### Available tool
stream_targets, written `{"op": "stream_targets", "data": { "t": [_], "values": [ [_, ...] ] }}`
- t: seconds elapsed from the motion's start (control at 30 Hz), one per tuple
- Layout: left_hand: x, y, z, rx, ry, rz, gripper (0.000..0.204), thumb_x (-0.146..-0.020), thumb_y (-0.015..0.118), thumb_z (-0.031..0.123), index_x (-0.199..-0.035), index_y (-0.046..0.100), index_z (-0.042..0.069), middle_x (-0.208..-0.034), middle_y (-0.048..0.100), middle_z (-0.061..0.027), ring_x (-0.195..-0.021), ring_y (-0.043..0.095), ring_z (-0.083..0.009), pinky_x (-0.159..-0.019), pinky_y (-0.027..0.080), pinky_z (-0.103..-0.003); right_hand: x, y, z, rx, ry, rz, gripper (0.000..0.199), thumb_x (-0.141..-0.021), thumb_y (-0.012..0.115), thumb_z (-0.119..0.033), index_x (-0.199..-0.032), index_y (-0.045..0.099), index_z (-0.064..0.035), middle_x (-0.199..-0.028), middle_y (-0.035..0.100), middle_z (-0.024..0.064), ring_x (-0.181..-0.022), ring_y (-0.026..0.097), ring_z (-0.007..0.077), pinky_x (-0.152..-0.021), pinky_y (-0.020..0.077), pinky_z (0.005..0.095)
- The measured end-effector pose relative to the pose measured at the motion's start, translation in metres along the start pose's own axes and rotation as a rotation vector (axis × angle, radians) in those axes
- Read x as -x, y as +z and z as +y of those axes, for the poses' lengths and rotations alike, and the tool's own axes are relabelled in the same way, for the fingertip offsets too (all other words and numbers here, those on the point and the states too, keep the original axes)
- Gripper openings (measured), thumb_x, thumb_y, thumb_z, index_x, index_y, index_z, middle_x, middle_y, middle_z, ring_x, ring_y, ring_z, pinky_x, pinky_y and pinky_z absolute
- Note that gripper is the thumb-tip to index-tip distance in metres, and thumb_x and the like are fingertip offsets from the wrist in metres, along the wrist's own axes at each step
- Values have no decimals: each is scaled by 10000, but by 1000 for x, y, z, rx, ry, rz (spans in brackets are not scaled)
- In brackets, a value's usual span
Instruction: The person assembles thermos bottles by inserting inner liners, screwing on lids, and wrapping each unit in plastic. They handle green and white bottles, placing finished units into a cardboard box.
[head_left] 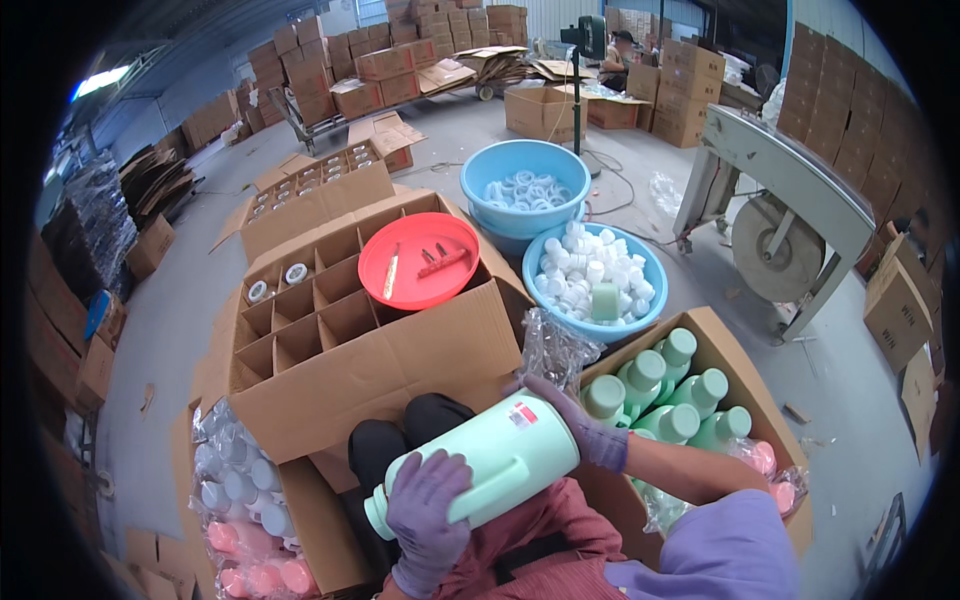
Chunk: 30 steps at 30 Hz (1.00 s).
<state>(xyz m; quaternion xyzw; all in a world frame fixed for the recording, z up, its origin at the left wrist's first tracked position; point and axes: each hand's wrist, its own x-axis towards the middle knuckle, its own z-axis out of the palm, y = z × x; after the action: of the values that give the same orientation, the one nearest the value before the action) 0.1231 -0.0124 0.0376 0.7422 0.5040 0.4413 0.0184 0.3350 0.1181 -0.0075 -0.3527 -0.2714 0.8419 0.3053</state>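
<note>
A mint-green thermos flask with a moulded side handle lies tilted across my lap, its narrower end toward the lower left. My left hand, in a purple glove, grips it near that end. At the wide base, my right hand, gloved too, wraps the edge; some of its fingers are hidden behind the flask. A small red-and-white label sits on the flask's side. Just right of my right hand, a carton holds several upright green flasks and a few pink ones in plastic wrap.
Ahead stands a divided carton with a red basin of small tools on it. Blue tubs hold white caps and clear rings. Wrapped grey and pink parts lie at left. A grey machine stands at right.
</note>
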Motion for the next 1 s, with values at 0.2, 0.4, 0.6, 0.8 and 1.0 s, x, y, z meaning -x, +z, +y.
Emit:
{"op": "stream_targets", "data": {
  "t": [0.2, 0.4, 0.6, 0.8, 1.0],
  "values": [
    [31, -6, -30, 950, -1039, 16, 208, -955, 635, 70, -1104, 716, -52, -995, 732, -85, -932, 659, -119, -816, 524, -246, -4, 10, -13, 1045, -721, -285, 628, -1015, 486, -420, -1511, 359, -55, -1548, 346, 168, -1422, 351, 300, -1169, 279, 388],
    [65, 28, -31, 639, -914, 233, 289, -1001, 600, 219, -1057, 723, -36, -992, 733, -77, -857, 652, -111, -810, 501, -246, 15, 30, -22, 1089, -506, -434, 663, -969, 575, -415, -1517, 356, -112, -1551, 301, 181, -1447, 296, 317, -1193, 241, 414],
    [106, 15, -60, 1090, -1044, 131, 410, -961, 661, 367, -1050, 699, -32, -950, 728, -76, -825, 666, -134, -796, 535, -277, 22, 48, -24, 1010, -731, -592, 199, -912, 620, -59, -1110, 625, -70, -1182, 603, 87, -1113, 606, 226, -960, 494, 346],
    [82, -5, -52, 1520, -1175, -221, 491, -933, 680, 352, -1207, 606, -49, -1021, 712, -87, -874, 693, -168, -839, 570, -328, 51, 119, -19, 1794, -1391, -1104, 202, -863, 613, -183, -1058, 608, -130, -1043, 577, 70, -941, 614, 279, -759, 505, 401],
    [81, 22, -73, 1552, -1314, -652, 498, -943, 666, 317, -1267, 577, -51, -1080, 706, -102, -921, 697, -184, -855, 569, -338, 55, 135, 22, 2115, -1352, -1166, 179, -819, 594, -242, -916, 606, -92, -843, 597, 33, -815, 593, 280, -871, 410, 433]
  ]
}}
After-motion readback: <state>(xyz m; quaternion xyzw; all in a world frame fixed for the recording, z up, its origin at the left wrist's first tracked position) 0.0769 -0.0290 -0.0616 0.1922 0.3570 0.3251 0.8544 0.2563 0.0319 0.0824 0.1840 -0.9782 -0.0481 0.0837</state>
